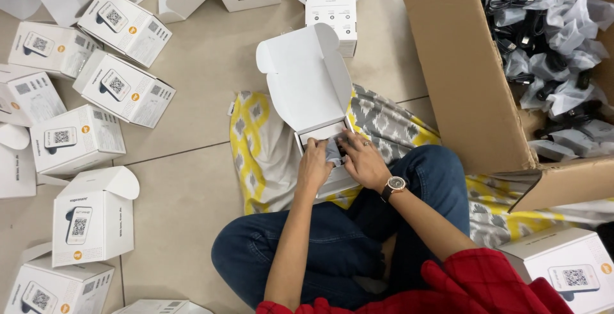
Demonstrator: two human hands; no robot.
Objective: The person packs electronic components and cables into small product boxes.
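Person sitting cross-legged on floor (204,180), jeans, red sleeve, working w/ both hands inside an open white box (318,109) resting on lap/front of knees, atop a yellow-grey patterned cloth (256,141). Box lid standing open, tilting far. Left hand (313,167) pressing down into the box, fingers curled on the contents, a greyish item; right hand (363,160), wearing watch + ring, fingers spread over the same item, touching it. Can't tell exactly what the item is, hands covering it. To the left: many closed white boxes (115,87) w/ square code prints lying scattered. Far right: big cardboard carton (467,77) holding bagged black cables (550,45). One more white box near right (569,269).
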